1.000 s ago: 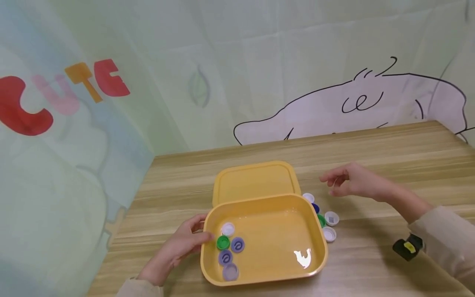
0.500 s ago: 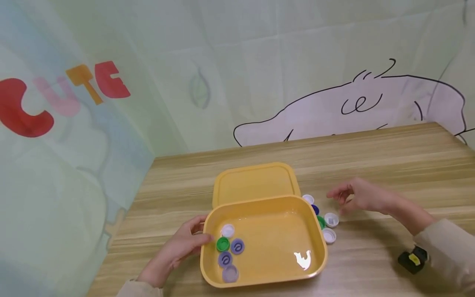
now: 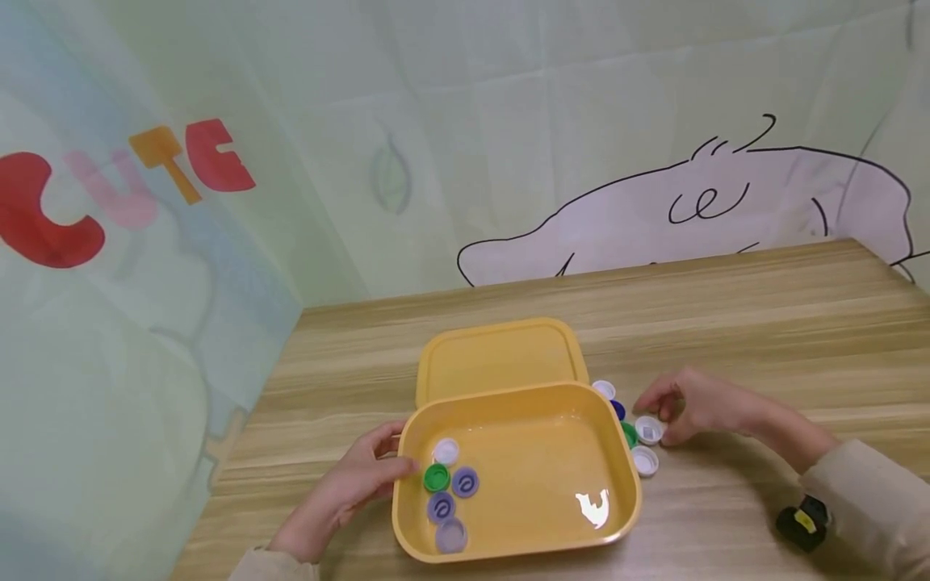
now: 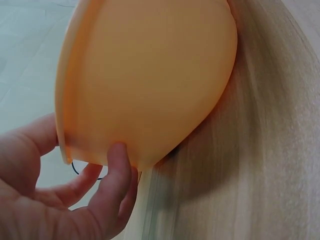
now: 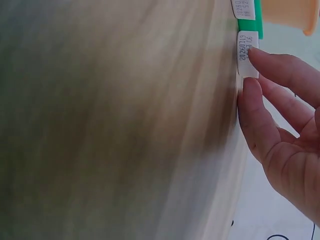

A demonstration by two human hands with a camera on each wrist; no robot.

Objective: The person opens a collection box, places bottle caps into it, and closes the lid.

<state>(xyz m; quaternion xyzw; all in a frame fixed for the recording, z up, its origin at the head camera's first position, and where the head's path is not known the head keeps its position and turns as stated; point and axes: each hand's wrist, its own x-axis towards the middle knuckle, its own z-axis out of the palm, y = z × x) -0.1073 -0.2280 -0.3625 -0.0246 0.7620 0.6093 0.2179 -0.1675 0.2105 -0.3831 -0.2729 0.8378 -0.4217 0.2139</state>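
Note:
My left hand holds the left rim of a yellow plastic box, thumb over the rim and fingers outside. In the left wrist view, the fingers press against the box wall. Several bottle caps lie inside at the left, among them a green cap and a purple cap. Right of the box, my right hand pinches a white bottle cap on the table. The right wrist view shows printed characters on that cap's side, with thumb and finger against it.
A yellow lid lies behind the box. By the box's right side are a green cap, a dark blue cap and white caps. A printed cloth hangs along the wooden table's back and left.
My right hand has come down and toward the caps, and its thumb and finger now close around a white cap. My left hand and the box stay in place.

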